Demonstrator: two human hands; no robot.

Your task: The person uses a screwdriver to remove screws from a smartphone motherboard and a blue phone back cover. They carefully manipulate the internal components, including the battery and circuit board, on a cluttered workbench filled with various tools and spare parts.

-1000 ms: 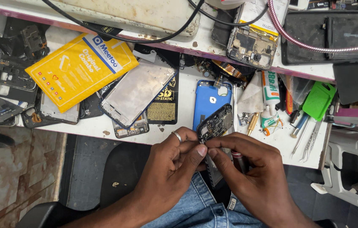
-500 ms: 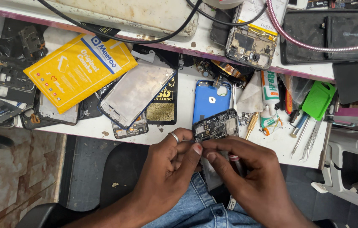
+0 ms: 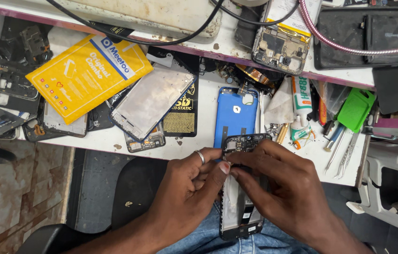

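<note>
One opened phone frame (image 3: 242, 207) is held over the person's lap, just below the near edge of the white table (image 3: 194, 141), its dark top end (image 3: 243, 142) reaching up to that edge. The left hand (image 3: 187, 188), with one ring on a finger, is closed in a pinch, thumb and forefinger pressed on the frame's upper left side. The right hand (image 3: 283, 183) is likewise closed over the frame from the right, its fingertips meeting the left thumb at the top part; what lies under the fingers cannot be made out. On the table, directly above the hands, lies one blue phone back cover (image 3: 236, 115). To its left lie one silver metal phone plate (image 3: 152, 101) on a black anti-static bag (image 3: 185, 120), and one yellow packet (image 3: 88, 75). Several dark phone frames (image 3: 13, 84) are stacked at the far left; their count cannot be told. To the right stand one glue tube (image 3: 301, 101), one green plastic tool (image 3: 355, 109) and one pair of tweezers (image 3: 347, 155). One opened phone with bare circuit board (image 3: 281, 47) rests on the upper shelf, and one pink braided cable (image 3: 349, 44) crosses above it.
</note>
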